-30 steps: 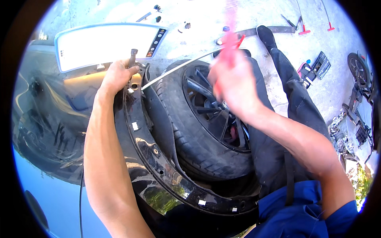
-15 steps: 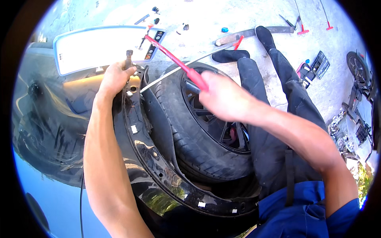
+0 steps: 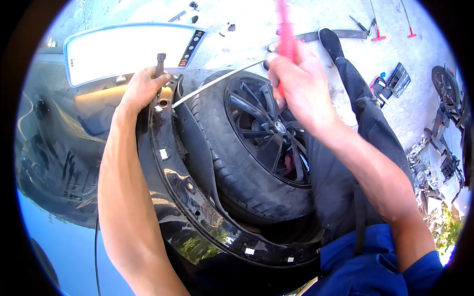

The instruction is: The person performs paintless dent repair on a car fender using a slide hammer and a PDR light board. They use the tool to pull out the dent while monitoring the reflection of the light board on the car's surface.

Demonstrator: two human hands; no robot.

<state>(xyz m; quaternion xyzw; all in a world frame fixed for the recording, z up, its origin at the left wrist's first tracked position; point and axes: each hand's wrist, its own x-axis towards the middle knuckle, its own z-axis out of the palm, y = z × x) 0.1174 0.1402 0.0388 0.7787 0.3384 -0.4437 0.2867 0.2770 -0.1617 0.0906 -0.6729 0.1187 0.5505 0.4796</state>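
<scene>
My left hand [image 3: 139, 90] is closed around a dark metal punch [image 3: 160, 63], whose blunt head stands up above the fingers. The hand rests at the far end of the black wheel-arch edge [image 3: 159, 140] of a car's dented fender. My right hand [image 3: 303, 84] grips a red-handled hammer [image 3: 286, 29], raised above the wheel and blurred; its head is out of the picture. A metal rod [image 3: 217, 85] slants from the arch edge across the tyre [image 3: 201, 118] toward my right hand, its far end hidden there.
A white reflective board [image 3: 128, 54] with a dark strip stands behind the fender. My outstretched legs [image 3: 373, 123] lie right of the spoked wheel rim [image 3: 252, 106]. Red-handled rods [image 3: 378, 38] and a tool case [image 3: 398, 80] lie on the concrete. A motorcycle [image 3: 444, 93] stands far right.
My right hand has lifted the hammer up and to the right, away from the punch. My left hand keeps its hold on the punch. The view has shifted slightly.
</scene>
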